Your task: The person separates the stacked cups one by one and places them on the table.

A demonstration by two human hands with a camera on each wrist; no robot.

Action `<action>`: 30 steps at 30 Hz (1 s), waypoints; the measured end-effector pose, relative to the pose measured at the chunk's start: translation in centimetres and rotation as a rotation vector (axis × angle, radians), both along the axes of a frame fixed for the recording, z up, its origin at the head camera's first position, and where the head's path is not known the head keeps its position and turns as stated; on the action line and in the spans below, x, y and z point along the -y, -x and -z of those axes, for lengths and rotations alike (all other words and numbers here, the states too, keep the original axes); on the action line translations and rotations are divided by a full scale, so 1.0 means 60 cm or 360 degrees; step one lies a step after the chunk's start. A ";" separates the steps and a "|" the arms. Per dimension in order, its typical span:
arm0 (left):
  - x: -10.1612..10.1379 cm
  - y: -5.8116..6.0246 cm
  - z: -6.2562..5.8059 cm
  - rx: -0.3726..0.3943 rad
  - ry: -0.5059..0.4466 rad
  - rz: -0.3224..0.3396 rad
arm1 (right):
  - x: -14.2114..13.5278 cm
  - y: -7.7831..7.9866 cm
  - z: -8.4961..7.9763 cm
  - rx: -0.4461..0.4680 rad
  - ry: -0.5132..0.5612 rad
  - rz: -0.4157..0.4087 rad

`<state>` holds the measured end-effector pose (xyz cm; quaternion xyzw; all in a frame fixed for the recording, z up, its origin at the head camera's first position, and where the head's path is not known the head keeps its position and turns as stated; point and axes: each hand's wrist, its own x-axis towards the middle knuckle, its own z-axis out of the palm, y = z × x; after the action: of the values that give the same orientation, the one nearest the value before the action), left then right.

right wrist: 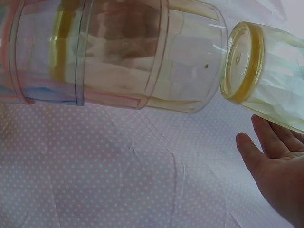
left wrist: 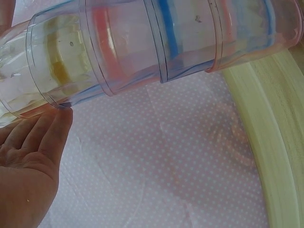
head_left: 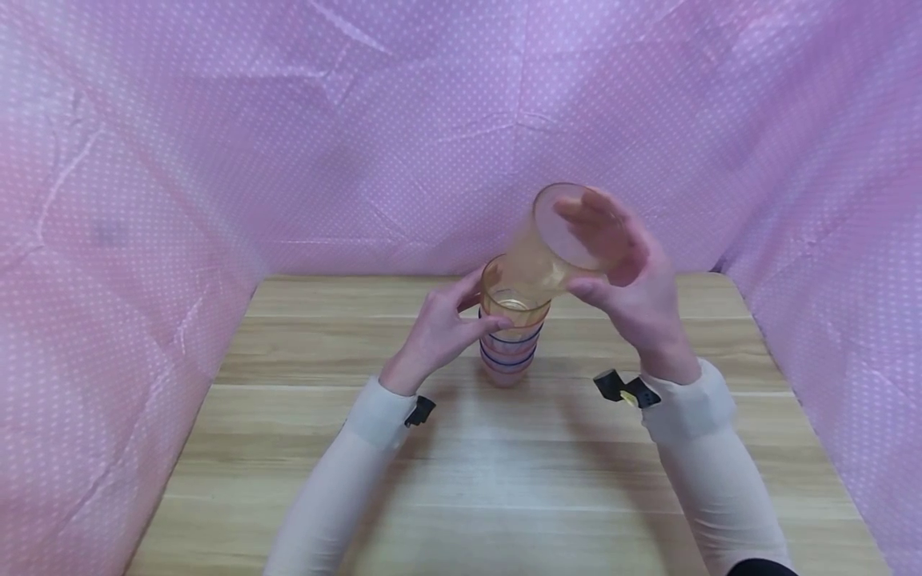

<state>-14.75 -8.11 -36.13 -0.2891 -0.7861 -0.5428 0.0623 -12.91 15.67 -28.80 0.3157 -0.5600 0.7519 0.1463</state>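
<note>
A stack of clear, tinted cups (head_left: 508, 352) in pink, blue and yellow stands upright above the wooden table, a yellow one on top. My left hand (head_left: 448, 324) grips the stack near its upper rim, thumb in front and fingers behind. Up and to the right, my right hand (head_left: 641, 280) holds a separate yellow-tinted cup (head_left: 529, 260), tilted with its mouth toward the upper right. The base of that cup (right wrist: 244, 61) is close to the rim of the top cup (right wrist: 199, 57) in the right wrist view. Several coloured bands show through the stack in the left wrist view.
The light wooden table (head_left: 461, 480) lies beneath both arms. Pink cloth with white dots (head_left: 403, 144) hangs behind it and at both sides. A small black device (head_left: 420, 411) is strapped at the left wrist, another (head_left: 625, 390) at the right.
</note>
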 end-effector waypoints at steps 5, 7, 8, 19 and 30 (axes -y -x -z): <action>0.001 -0.001 0.001 -0.0010 0.0005 -0.0016 | -0.008 -0.010 -0.001 -0.0005 0.0088 0.0003; 0.001 -0.001 0.001 -0.0012 0.0009 -0.0026 | -0.014 -0.014 0.002 -0.0022 0.0104 0.0028; 0.001 -0.001 0.001 -0.0009 0.0013 -0.0031 | -0.016 -0.015 0.003 -0.0029 0.0116 0.0037; -0.002 0.001 0.005 -0.0019 0.0029 -0.0030 | -0.056 -0.034 0.037 -0.0034 0.0218 0.0087; 0.000 -0.001 0.006 -0.0008 0.0047 -0.0052 | -0.092 -0.045 0.082 0.0042 0.0156 0.0125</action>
<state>-14.67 -8.10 -36.47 -0.2785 -0.7985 -0.5293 0.0689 -10.19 21.20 -33.72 0.2762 -0.5362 0.7762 0.1836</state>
